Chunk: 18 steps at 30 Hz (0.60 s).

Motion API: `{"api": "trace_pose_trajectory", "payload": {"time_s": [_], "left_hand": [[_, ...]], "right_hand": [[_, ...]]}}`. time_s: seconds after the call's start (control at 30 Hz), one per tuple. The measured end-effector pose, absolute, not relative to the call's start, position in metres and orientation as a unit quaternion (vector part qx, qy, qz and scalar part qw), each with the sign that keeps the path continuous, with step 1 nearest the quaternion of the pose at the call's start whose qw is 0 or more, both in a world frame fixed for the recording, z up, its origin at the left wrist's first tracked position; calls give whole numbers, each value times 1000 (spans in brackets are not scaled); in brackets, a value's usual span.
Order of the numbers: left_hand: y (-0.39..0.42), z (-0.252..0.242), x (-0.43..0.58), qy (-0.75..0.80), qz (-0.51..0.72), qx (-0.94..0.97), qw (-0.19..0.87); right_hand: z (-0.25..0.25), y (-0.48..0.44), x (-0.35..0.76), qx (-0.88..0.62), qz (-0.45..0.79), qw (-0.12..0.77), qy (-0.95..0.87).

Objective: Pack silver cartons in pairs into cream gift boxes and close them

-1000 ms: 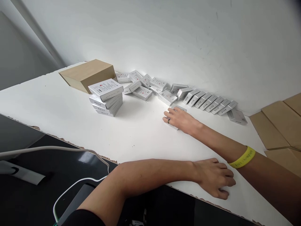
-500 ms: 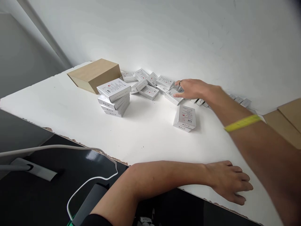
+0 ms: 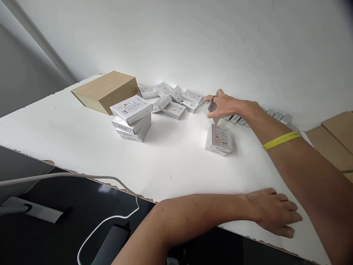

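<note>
White boxes, black lettering, red emblems

From my end, the right hand covers much of the box between its fingers, and I see that box only as a smear. The right forearm blocks part of the row of boxes, so I can't count them. The left hand hides its palm from me. I can't read the stacked boxes or the blurred wristband. The cardboard and white cable run out of my view.
</note>
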<state>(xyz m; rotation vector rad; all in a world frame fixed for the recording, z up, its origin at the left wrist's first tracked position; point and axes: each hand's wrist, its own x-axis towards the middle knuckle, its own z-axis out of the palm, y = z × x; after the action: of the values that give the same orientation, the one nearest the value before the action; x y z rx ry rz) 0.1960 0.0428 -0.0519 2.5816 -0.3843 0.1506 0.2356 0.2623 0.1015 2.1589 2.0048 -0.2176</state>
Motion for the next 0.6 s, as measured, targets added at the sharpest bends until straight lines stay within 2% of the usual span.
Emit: {"api": "trace_pose_trajectory", "payload": {"time_s": [0.1, 0.2, 0.43, 0.6], "left_hand": [[40, -57, 194, -156, 89, 959, 219], [40, -60, 192, -153, 112, 957, 219], [42, -60, 193, -154, 114, 959, 207], [47, -62, 201, -200, 88, 948, 231]], "right_hand": [[115, 232, 250, 711, -3, 7, 704], [108, 196, 254, 705, 95, -26, 702], [57, 126, 230, 574, 230, 37, 785], [54, 103, 209, 519, 339, 55, 783]]}}
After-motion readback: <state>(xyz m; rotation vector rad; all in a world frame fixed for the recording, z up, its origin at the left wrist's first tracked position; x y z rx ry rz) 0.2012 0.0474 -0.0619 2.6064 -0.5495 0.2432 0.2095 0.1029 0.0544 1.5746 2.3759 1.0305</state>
